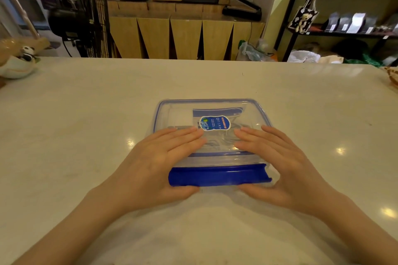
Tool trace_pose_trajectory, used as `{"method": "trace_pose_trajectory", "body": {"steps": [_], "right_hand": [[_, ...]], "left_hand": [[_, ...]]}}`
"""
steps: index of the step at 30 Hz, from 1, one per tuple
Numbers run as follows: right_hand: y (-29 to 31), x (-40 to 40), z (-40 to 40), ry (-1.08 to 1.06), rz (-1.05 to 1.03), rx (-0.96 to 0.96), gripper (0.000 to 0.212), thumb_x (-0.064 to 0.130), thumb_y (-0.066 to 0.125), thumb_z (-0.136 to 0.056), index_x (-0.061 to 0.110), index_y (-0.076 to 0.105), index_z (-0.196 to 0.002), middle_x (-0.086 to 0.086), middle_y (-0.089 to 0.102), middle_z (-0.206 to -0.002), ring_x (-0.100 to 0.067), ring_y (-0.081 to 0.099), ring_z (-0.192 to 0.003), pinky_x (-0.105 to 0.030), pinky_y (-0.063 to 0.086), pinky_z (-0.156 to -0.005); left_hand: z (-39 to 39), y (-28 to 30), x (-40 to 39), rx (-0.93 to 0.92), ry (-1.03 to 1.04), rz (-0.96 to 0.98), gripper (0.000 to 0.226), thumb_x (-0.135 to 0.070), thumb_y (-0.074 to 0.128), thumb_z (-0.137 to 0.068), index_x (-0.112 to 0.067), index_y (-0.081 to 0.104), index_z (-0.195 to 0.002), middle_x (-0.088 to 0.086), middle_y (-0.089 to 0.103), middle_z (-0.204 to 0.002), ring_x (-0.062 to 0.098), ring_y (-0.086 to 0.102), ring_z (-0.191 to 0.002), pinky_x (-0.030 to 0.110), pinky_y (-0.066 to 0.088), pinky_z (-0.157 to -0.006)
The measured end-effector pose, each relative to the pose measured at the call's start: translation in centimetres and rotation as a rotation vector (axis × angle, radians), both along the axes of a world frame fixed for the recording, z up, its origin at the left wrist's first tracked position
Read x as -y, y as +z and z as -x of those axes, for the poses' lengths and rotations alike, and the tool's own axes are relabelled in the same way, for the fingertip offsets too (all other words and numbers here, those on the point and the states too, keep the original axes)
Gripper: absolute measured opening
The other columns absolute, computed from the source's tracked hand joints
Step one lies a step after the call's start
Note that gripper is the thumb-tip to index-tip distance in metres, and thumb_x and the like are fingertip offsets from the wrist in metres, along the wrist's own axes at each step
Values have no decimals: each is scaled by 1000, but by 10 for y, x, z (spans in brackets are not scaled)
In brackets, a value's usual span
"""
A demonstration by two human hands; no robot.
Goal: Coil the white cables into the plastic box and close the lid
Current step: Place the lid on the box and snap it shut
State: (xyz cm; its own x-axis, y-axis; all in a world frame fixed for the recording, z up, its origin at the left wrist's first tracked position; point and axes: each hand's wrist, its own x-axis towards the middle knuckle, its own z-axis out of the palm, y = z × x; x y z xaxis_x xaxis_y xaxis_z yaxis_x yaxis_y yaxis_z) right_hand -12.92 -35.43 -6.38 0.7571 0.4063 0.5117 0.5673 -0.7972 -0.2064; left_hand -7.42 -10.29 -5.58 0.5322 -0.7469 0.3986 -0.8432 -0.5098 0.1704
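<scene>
A clear plastic box (172, 112) with a blue-rimmed lid sits on the pale counter in front of me. The lid (247, 114) lies on top and carries a blue and white sticker (215, 123). Through the lid I faintly see the coiled white cables (217, 142). A blue clip flap (217, 175) runs along the near edge. My left hand (159, 163) lies flat on the lid's near left, thumb under the flap. My right hand (282, 165) mirrors it on the near right, thumb under the flap.
The marble counter (86, 125) stretches wide on both sides. A white bowl with a panda figure (19, 60) stands at the far left edge. A woven item (392, 75) peeks in at the far right. Wooden cabinets and shelves stand beyond.
</scene>
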Motion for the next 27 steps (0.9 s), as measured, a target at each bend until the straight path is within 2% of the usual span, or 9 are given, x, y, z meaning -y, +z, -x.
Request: {"method": "trace_pose_trajectory", "body": {"steps": [5,12,15,18,22,24,25,27], "right_hand": [[-2,-1,-4,6,-175,15,37,39,61,-80,18,62,-111,6,60,-122,-6,53,-119,-36,39,-101],[-7,-3,-7,18,-257,7,32,39,57,-83,20,60,-109,10,60,-119,-4,53,-117,-28,37,-101],[-6,-2,-8,24,-305,-7,30,41,58,-82,22,62,-106,11,62,-116,-2,54,-115,-30,40,-98],[5,1,-12,51,-346,-79,28,42,63,-77,21,69,-96,12,67,-109,-1,59,-108,-31,43,-92],[35,-1,-34,49,-510,-358,20,37,62,-76,22,74,-79,9,74,-84,-6,64,-88,-18,48,-78],[43,-2,-56,1,-512,-419,6,28,65,-79,27,70,-81,9,70,-79,-5,63,-86,-12,50,-71],[46,-3,-67,-23,-476,-402,7,24,67,-78,29,68,-83,13,68,-79,-3,61,-85,-11,50,-71],[48,-3,-90,-66,-403,-368,15,22,70,-75,27,67,-89,14,64,-80,-5,59,-81,-16,48,-73]], "left_hand": [[-4,5,-1,-83,-22,76,51,-49,48,-84,-18,56,-124,-6,54,-130,3,44,-125,27,36,-102],[-9,6,-1,-120,-53,146,46,-44,53,-83,-18,59,-120,-7,59,-126,1,47,-123,26,40,-100],[-9,6,-1,-123,-64,156,45,-44,54,-82,-19,60,-118,-7,60,-124,1,48,-121,25,41,-100],[-14,14,-1,-173,-78,150,46,-50,55,-78,-22,63,-114,-9,64,-120,-2,52,-116,21,43,-95],[-33,38,7,-405,-46,128,46,-61,44,-80,-29,68,-104,-15,69,-104,-1,60,-98,20,51,-80],[-48,45,18,-387,26,46,42,-55,44,-81,-28,67,-104,-12,66,-104,1,57,-96,19,49,-79],[-56,45,24,-342,59,14,38,-48,47,-81,-26,66,-105,-9,65,-105,1,55,-96,18,47,-80],[-72,42,35,-251,117,25,25,-34,55,-84,-21,67,-101,-3,66,-103,7,55,-93,26,49,-82]]}}
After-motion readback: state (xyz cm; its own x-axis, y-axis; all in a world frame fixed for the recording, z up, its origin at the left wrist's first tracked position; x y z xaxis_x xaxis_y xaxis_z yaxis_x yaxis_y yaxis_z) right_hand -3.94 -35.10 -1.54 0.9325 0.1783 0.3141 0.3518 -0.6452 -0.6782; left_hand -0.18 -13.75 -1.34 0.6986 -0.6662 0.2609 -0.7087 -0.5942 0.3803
